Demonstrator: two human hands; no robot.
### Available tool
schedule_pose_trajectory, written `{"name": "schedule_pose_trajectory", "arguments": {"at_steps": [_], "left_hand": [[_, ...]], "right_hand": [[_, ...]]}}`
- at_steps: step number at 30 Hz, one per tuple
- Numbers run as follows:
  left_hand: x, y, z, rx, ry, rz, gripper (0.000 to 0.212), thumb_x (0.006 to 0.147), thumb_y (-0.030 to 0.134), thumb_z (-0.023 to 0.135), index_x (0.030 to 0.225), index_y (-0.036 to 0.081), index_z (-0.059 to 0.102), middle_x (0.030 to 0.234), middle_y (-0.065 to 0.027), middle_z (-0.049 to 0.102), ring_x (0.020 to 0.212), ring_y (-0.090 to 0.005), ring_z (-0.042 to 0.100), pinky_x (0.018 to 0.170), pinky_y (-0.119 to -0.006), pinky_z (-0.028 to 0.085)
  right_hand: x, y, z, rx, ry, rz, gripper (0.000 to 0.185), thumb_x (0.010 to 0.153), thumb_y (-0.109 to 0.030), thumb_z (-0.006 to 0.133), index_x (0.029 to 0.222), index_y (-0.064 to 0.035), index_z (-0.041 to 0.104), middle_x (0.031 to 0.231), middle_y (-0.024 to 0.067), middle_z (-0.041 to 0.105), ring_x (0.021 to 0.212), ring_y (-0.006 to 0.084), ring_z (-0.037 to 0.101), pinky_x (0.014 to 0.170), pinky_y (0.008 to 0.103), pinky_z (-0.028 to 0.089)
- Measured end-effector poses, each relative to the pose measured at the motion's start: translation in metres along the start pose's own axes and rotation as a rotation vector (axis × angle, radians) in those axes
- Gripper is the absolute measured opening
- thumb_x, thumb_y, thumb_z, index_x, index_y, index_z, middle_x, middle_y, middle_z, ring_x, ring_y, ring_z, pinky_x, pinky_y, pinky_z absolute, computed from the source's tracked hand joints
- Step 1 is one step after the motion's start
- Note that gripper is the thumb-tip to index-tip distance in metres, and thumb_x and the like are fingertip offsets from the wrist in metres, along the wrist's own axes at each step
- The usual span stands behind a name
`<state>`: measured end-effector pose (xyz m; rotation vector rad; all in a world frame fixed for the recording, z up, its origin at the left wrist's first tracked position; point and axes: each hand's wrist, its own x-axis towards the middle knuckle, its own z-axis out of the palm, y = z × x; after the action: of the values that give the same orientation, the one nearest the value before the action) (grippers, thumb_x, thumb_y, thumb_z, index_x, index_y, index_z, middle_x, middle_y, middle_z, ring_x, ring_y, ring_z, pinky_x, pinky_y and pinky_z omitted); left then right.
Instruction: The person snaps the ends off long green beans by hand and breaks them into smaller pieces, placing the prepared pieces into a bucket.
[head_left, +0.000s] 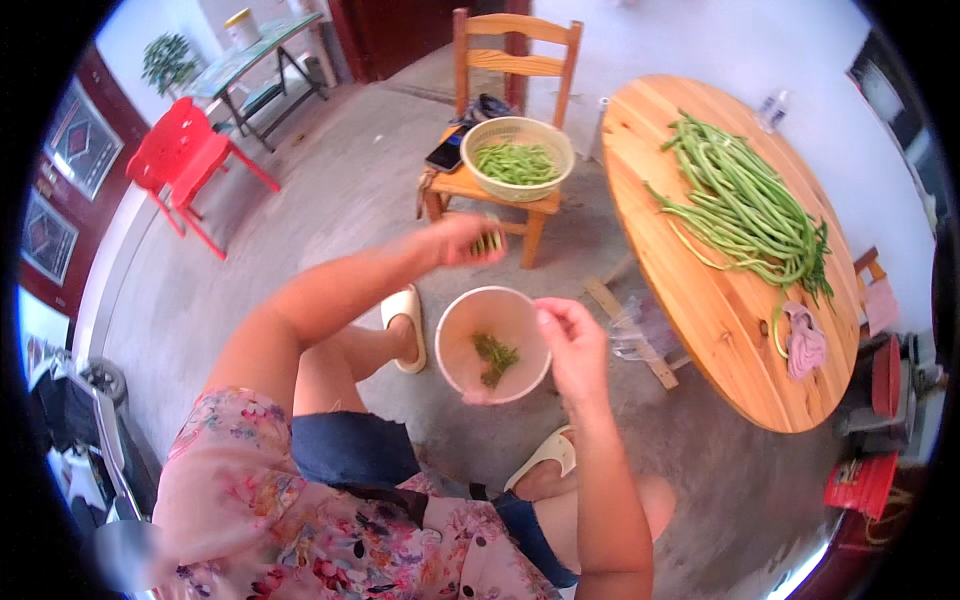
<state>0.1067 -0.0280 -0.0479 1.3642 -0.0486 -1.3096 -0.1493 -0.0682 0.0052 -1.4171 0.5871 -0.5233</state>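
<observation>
My left hand (457, 241) is closed around a small bunch of cut green bean pieces (487, 241), slightly blurred, between the chair and my knees. With my right hand (577, 345) I grip the rim of a whitish plastic bucket (454, 315), held in front of me. At its bottom lie some green bean trimmings (495, 358). A pale yellow colander (517, 191) stands on the wooden chair (517, 67) ahead, with short bean pieces (517, 163) in it. To my right, a heap of long green beans (739, 199) lies on the oval wooden table (652, 187).
A phone (445, 155) and a dark cloth item (486, 110) share the chair seat. The table also carries a pink cloth (805, 341) and a clear bottle (772, 111). A red plastic chair (187, 161) stands at the left. Beneath the table's edge is a clear plastic bag (637, 330).
</observation>
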Motion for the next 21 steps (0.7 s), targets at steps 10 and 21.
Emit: {"name": "schedule_pose_trajectory", "arguments": {"at_steps": [10, 21], "left_hand": [[0.068, 0.166, 0.047, 0.696, 0.384, 0.427, 0.049, 0.073, 0.023, 0.069, 0.112, -0.001, 0.051, 0.106, -0.0196, 0.057, 0.099, -0.0319, 0.055, 0.08, -0.038, 0.049], [0.029, 0.149, 0.327, 1.222, -0.053, 1.129, 0.019, 0.076, 0.014, 0.062, 0.094, 0.006, 0.064, 0.085, -0.0086, 0.064, 0.077, -0.0157, 0.059, 0.069, -0.029, 0.047]], "right_hand": [[0.004, 0.006, 0.0, -0.08, -0.104, -0.041, 0.014, 0.084, -0.008, 0.057, 0.096, -0.0006, 0.06, 0.087, 0.0031, 0.062, 0.08, 0.0097, 0.057, 0.073, 0.024, 0.046], [-0.006, -0.01, 0.012, -0.358, -0.178, -0.212, 0.016, 0.082, -0.017, 0.052, 0.082, -0.0025, 0.057, 0.081, 0.0179, 0.06, 0.078, 0.0357, 0.058, 0.067, 0.0435, 0.045]]}}
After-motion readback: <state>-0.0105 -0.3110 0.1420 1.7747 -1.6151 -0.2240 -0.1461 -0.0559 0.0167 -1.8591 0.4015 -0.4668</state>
